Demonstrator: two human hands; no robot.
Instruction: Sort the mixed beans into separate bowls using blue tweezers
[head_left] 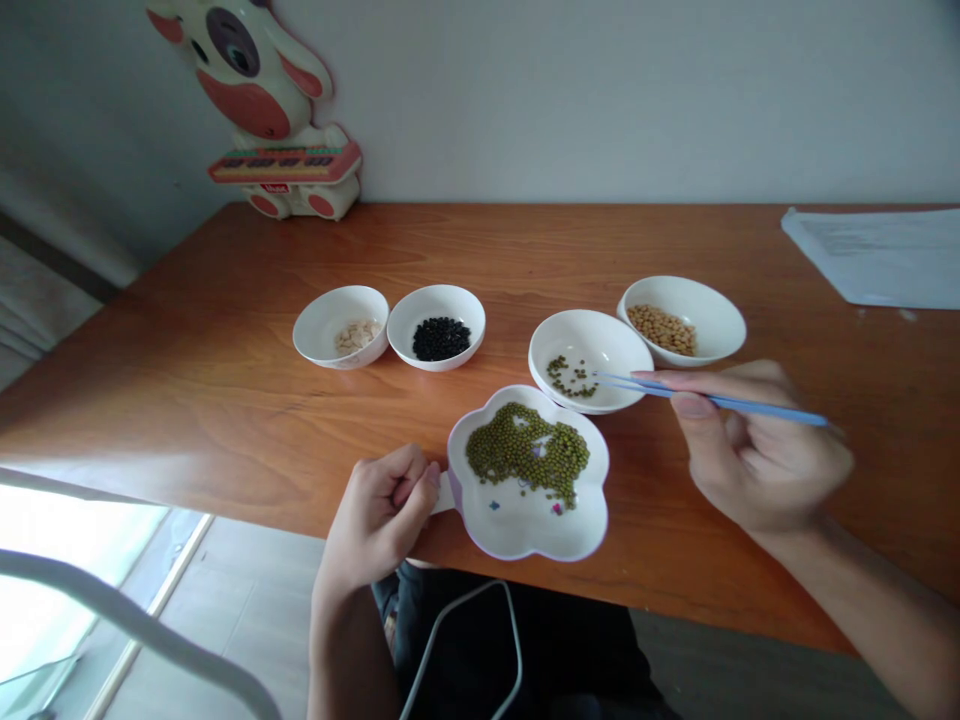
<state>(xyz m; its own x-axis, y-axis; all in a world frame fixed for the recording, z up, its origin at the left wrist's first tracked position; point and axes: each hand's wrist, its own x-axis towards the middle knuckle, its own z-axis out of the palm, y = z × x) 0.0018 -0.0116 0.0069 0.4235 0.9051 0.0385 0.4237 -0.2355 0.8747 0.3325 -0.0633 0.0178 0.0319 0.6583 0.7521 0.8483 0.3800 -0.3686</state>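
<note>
My left hand [390, 510] is closed round the short handle of a white flower-shaped dish [525, 535] with a lilac rim. Green mung beans [517, 445] cover much of the dish's far half. In my right hand [765, 440] is a pair of blue tweezers [720, 401], pinched between thumb and fingers. Their tips reach into a white bowl [619, 340] just behind the dish, where a few scattered mung beans [562, 378] lie on the bottom. Whether a bean sits between the tips is too small to tell.
Behind my right hand stands a white bowl [720, 310] of tan beans. To the left, two touching bowls hold black beans [441, 339] and pale flat pieces [356, 337]. A cow-shaped toy keyboard [289, 165] leans at the back left; papers [885, 255] lie at the right.
</note>
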